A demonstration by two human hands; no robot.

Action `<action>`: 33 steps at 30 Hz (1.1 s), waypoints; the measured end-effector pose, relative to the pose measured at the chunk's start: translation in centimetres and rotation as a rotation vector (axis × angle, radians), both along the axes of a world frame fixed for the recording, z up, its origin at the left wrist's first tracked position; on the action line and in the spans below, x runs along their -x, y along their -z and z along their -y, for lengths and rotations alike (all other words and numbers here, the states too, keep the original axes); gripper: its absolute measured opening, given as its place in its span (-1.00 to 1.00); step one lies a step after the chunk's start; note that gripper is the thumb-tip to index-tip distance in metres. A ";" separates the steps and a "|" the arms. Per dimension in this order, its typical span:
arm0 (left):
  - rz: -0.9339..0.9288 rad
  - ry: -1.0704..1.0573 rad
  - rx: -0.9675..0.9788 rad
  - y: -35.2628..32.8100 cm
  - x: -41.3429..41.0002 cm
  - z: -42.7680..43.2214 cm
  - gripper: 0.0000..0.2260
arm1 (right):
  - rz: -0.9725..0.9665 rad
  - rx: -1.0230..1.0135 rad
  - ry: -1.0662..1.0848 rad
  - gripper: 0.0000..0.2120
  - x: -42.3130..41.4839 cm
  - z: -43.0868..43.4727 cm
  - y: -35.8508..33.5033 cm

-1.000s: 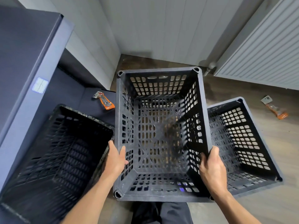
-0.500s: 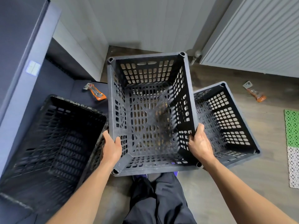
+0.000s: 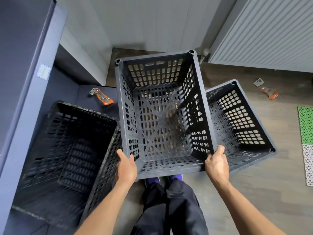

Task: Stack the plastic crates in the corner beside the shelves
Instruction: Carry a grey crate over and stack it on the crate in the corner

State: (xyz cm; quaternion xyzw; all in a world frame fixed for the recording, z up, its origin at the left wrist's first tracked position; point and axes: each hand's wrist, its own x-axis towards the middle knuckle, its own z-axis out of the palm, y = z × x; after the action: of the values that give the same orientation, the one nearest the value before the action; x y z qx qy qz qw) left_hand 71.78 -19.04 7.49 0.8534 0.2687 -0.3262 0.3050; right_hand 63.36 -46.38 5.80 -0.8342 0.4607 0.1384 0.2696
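Observation:
I hold a black perforated plastic crate off the floor, open side up, in front of my legs. My left hand grips its near left corner and my right hand grips its near right corner. A second black crate lies on the wooden floor to the right, partly hidden behind the held one. A third black crate rests on the low dark shelf at the left. The room's corner lies beyond the held crate.
A tall dark shelf side fills the left edge. An orange-handled tool lies on the low shelf and another on the floor at right. A white radiator lines the right wall. A green and white mat sits far right.
The held crate has shifted slightly right and tilted, with both hands still on its near corners. My view has drawn back, showing my legs and shoes below the crate.

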 end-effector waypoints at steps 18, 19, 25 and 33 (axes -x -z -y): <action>-0.029 -0.027 0.081 0.0 -7.0 0.2 -0.42 | 0.013 -0.077 -0.063 -0.78 -7.2 0.9 -1.7; -0.032 -0.017 0.086 0.0 -7.6 0.3 -0.43 | 0.009 -0.103 -0.056 -0.80 -7.9 1.2 -2.0; 0.032 -0.014 0.131 -0.9 -13.1 0.4 -0.65 | 0.023 -0.139 -0.043 -0.78 -13.0 2.0 -3.5; 0.068 -0.132 0.249 -0.6 -21.7 2.2 -0.58 | 0.128 -0.136 -0.143 -0.79 -21.8 4.3 -1.6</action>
State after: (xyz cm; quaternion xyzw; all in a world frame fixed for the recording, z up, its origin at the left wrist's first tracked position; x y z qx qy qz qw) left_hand 93.50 -21.27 8.04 0.8000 0.2710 -0.3071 0.4385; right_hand 85.19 -50.66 7.41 -0.8519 0.3714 0.1347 0.3437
